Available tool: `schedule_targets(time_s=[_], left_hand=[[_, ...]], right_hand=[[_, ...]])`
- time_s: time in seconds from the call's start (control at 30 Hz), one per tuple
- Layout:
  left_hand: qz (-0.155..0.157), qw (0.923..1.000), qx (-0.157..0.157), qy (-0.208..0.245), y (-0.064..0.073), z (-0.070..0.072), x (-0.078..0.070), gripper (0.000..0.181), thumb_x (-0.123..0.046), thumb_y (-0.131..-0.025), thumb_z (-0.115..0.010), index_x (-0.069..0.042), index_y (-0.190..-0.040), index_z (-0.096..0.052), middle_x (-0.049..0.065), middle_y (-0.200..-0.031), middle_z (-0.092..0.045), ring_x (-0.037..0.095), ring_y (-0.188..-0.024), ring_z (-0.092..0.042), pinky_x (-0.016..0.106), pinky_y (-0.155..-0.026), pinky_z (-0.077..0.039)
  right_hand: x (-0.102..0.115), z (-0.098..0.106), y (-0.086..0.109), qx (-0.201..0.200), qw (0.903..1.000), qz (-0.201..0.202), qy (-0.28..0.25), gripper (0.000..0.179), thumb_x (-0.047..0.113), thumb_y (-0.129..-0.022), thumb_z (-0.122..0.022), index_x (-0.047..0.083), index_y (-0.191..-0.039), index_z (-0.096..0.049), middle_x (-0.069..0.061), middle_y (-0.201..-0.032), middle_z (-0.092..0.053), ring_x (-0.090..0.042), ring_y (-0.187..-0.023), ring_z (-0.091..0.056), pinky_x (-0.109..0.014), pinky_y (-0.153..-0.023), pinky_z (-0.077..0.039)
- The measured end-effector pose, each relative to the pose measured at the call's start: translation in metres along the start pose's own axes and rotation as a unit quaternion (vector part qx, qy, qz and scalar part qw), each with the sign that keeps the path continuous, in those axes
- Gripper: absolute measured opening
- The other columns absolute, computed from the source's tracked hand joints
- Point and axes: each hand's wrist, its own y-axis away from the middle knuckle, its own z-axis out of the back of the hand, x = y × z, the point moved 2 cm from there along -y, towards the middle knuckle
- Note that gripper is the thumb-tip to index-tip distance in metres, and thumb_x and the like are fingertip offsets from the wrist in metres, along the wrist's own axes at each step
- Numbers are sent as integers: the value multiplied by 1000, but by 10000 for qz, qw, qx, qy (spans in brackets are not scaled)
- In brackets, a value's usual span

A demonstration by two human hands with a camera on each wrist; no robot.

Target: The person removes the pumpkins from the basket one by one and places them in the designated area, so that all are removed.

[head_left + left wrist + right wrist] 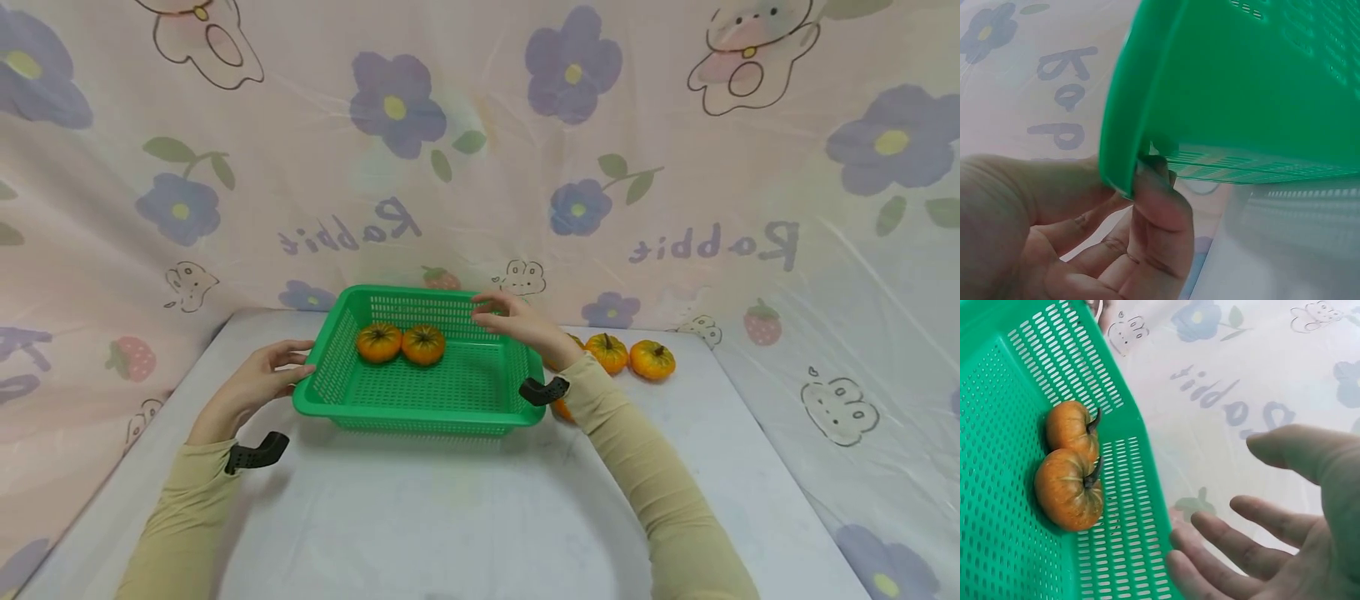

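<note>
A green plastic basket [480, 379] with slotted walls stands on the table. Two small orange pumpkins [423, 345] sit side by side at its back left. At the left end my left hand [258, 379] pinches the rim [1121, 119], thumb on one side and fingers curled beneath the edge, as the left wrist view shows. My right hand [528, 323] hovers over the basket's back right corner. Its fingers [1241, 547] are loosely spread and hold nothing in the right wrist view.
Several more orange pumpkins [652, 360] lie on the white table [450, 517] to the right of the basket, some partly hidden behind my right wrist and sleeve. A printed cloth [480, 183] hangs behind and on both sides of the table.
</note>
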Motion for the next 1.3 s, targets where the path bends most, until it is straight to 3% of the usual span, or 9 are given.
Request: schedule_targets(time_s=[0.17,0.4,0.87,1.3], left_hand=[[8,10000,3,42,0,0,0,63,-19,-97,-59,5,-147,-28,31,-130,-43,18,-92,-64,30,-77,-55],[-9,10000,11,72,0,0,1,63,-18,-97,-59,5,-147,-27,31,-130,-43,17,-92,-64,30,-76,-55],[80,10000,-42,-39,-1,0,2,62,-21,-97,-60,1,-147,-30,28,-131,-44,16,-93,-63,29,-77,-54],[50,10000,-16,14,-1,-1,1,63,-18,-97,-59,3,-148,-27,30,-131,-44,20,-95,-63,30,-77,-54]], right_hand=[[-7,-7,-13,11,9999,-102,101,47,25,-97,-59,9,-139,-47,-19,-133,-51,-26,-113,-55,-39,-94,-47],[-12,-18,-26,113,9993,-112,349,50,28,-95,-62,12,-140,-47,-13,-131,-54,-25,-119,-51,-50,-98,-41],[-32,-39,-52,611,9955,-173,701,62,28,-93,-65,8,-145,-39,-16,-143,-42,-28,-128,-43,-40,-98,-43],[-26,-52,-60,1049,9864,91,1261,67,21,-89,-70,5,-146,-37,-13,-148,-37,-35,-133,-36,-41,-103,-38]])
